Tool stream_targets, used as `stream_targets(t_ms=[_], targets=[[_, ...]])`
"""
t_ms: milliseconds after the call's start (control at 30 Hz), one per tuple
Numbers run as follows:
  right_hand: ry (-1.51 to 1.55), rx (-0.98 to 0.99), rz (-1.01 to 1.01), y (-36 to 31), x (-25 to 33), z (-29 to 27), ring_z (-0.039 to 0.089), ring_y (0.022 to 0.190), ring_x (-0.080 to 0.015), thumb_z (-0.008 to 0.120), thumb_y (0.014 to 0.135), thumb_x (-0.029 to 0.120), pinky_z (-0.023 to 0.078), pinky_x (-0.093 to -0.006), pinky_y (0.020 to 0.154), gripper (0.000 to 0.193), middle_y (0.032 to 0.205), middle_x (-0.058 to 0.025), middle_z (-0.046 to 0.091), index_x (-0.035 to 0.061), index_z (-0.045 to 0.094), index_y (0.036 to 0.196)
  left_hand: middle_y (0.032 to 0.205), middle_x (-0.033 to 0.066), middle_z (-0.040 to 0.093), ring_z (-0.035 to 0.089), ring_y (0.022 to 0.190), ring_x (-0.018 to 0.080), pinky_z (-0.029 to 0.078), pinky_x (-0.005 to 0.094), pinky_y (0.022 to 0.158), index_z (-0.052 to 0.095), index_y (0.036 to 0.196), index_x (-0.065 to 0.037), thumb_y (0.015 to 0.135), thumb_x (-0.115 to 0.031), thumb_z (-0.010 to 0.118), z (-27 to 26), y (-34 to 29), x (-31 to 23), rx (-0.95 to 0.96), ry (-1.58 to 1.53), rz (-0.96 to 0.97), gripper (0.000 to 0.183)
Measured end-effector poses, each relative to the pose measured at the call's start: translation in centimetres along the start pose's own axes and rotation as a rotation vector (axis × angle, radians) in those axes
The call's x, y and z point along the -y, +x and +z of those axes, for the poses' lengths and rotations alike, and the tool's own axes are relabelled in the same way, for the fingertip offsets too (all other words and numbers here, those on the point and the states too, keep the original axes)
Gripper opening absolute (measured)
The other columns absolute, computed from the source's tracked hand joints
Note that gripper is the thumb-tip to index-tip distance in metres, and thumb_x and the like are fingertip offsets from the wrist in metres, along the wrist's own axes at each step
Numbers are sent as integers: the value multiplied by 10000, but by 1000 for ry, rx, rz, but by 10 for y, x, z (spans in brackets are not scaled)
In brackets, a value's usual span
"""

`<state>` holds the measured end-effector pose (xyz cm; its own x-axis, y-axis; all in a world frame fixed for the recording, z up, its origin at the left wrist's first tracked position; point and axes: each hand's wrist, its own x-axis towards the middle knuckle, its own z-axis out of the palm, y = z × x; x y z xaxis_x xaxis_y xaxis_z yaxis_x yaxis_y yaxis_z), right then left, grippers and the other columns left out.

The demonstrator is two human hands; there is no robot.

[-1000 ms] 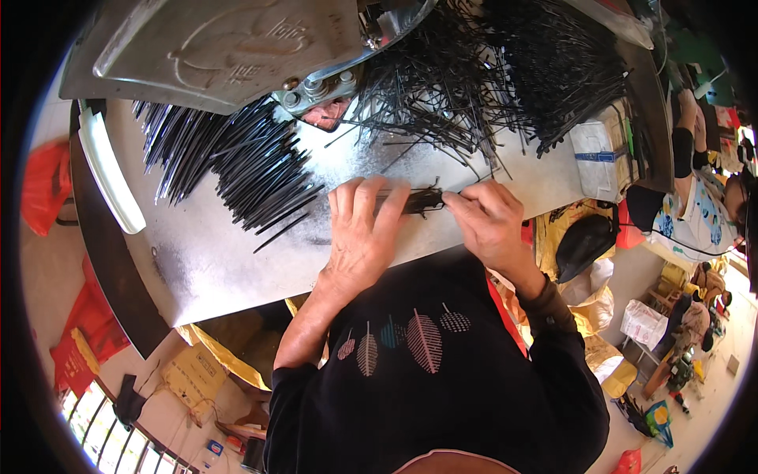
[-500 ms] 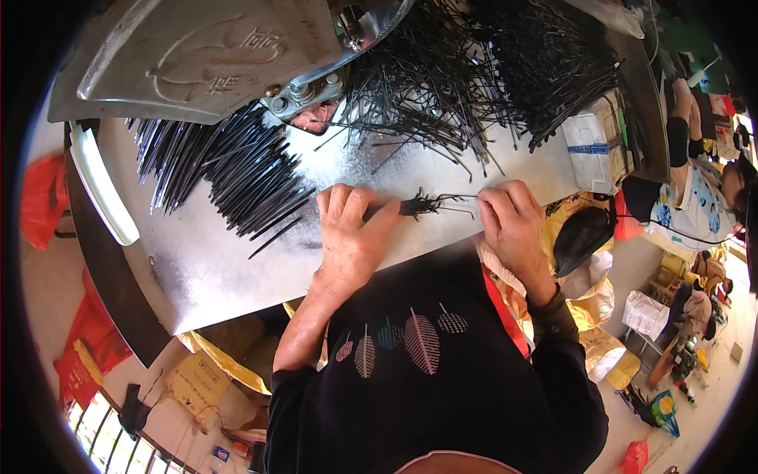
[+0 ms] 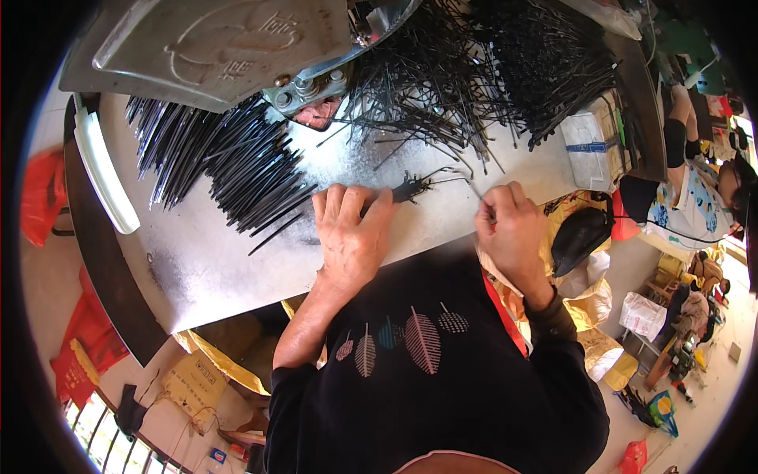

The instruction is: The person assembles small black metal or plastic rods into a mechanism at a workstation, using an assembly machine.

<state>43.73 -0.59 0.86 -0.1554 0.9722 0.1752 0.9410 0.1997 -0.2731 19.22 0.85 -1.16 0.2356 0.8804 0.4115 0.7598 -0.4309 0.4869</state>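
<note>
My left hand [image 3: 351, 233] rests at the near side of a metal table [image 3: 442, 225], its fingers closed around a small bundle of thin black rods [image 3: 410, 188]. Ragged, bent ends poke out of that grip toward the right. A thin bent wire [image 3: 455, 178] reaches from these ends toward my right hand [image 3: 512, 231]. Thumb and forefinger of the right hand are pinched on the wire's end. Fingers hide most of the bundle. Left of the hands lies a heap of straight black rods [image 3: 257, 178], roughly parallel.
A grey metal machine [image 3: 205, 55] overhangs the table at far left. Beyond my hands spreads a tangled pile of black rods [image 3: 442, 87]. A white box [image 3: 586, 146] sits at the right edge, a tube lamp [image 3: 104, 174] at the left. Another person [image 3: 687, 193] is at far right.
My right hand has dropped slightly toward me, and the wire by it now slants downward. The bundle's ends have shifted a little left and away from me. The left hand still grips the bundle.
</note>
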Motion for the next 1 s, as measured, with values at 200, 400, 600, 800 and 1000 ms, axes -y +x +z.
stream_targets(t_ms=[200, 400, 600, 800, 1000], targets=[[333, -9, -222, 9, 47, 15, 599, 668, -320, 704, 808, 6, 479, -421, 585, 189, 847, -102, 618, 50, 678, 990, 885, 32, 546, 528, 812, 244, 398, 407, 725, 723, 995, -81, 711, -93, 817, 2, -1, 5, -14, -30, 36, 300], [428, -126, -253, 18, 25, 17, 637, 741, -292, 674, 798, -43, 525, -396, 647, 317, 889, -115, 629, 13, 714, 1108, 890, 32, 550, 527, 816, 250, 397, 410, 730, 719, 990, -83, 704, -139, 833, 3, -2, 5, -12, -41, 31, 314], [677, -316, -130, 25, 19, 24, 689, 855, -262, 644, 880, -57, 562, -337, 737, 265, 996, -142, 686, -28, 686, 1140, 896, 30, 577, 529, 821, 246, 383, 413, 738, 743, 1000, -103, 664, -222, 884, -3, -1, 2, 55, -64, -11, 383], [916, -221, -61, 21, 32, 24, 663, 1017, -243, 549, 928, -47, 516, -340, 913, 289, 1104, -170, 675, -61, 646, 1200, 890, 35, 562, 530, 827, 259, 375, 415, 738, 739, 979, -124, 658, -225, 891, -1, -1, 7, 76, -78, 56, 369], [1330, -127, 22, 18, 73, 43, 630, 1054, -222, 555, 956, 4, 501, -341, 924, 266, 1159, -165, 644, -63, 639, 1199, 913, 38, 555, 531, 867, 270, 371, 432, 773, 730, 938, -117, 669, -176, 862, -3, 3, 5, 122, -170, 19, 305]])
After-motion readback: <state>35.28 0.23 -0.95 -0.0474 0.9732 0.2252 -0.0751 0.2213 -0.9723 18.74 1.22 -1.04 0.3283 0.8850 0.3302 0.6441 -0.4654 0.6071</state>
